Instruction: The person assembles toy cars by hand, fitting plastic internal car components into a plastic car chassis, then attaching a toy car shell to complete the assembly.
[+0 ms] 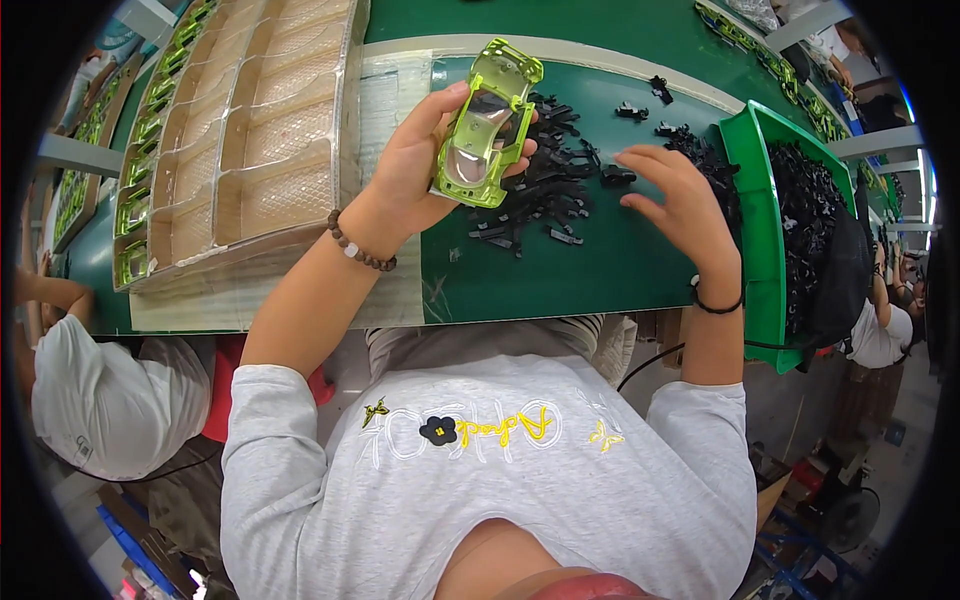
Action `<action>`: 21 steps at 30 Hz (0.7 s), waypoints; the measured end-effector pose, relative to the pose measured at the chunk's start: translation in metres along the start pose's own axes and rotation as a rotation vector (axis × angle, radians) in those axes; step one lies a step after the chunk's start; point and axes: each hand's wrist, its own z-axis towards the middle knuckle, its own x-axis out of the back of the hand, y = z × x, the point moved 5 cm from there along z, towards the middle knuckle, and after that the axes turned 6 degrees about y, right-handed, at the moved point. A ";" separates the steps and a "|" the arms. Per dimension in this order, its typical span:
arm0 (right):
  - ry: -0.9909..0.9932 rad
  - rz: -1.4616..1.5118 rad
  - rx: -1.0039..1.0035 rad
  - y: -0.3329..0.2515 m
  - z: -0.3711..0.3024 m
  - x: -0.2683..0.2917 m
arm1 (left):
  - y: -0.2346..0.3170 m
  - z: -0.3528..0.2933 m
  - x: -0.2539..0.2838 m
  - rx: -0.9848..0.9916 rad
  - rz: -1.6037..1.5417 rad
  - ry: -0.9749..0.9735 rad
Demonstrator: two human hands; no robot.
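My left hand (415, 160) is closed around a lime-green toy car body shell (487, 125), with fingers on both its sides. The shell is held above the table, its window openings showing. My right hand (672, 192) hovers to the right with thumb and fingers apart and nothing between them. Close to its fingertips lies a small black plastic part (617, 176). A heap of black plastic parts (550, 190) is spread on the green tabletop between my hands, partly behind the shell.
On the left stands a divided tray (222, 130) with a column of green car shells (140, 160) along its far-left side. A green bin (765, 230) full of black parts stands at the right edge, a dark cloth over it. Other people (110, 400) sit at both sides.
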 end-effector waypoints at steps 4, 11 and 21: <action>-0.117 -0.066 0.006 -0.010 0.003 -0.014 | -0.002 0.000 0.002 -0.043 0.036 -0.006; -0.024 0.309 -0.484 0.030 -0.011 -0.020 | -0.004 -0.002 0.001 -0.069 0.039 0.016; -0.092 -0.114 -0.353 0.006 -0.025 -0.007 | -0.003 -0.004 0.001 -0.008 -0.145 -0.051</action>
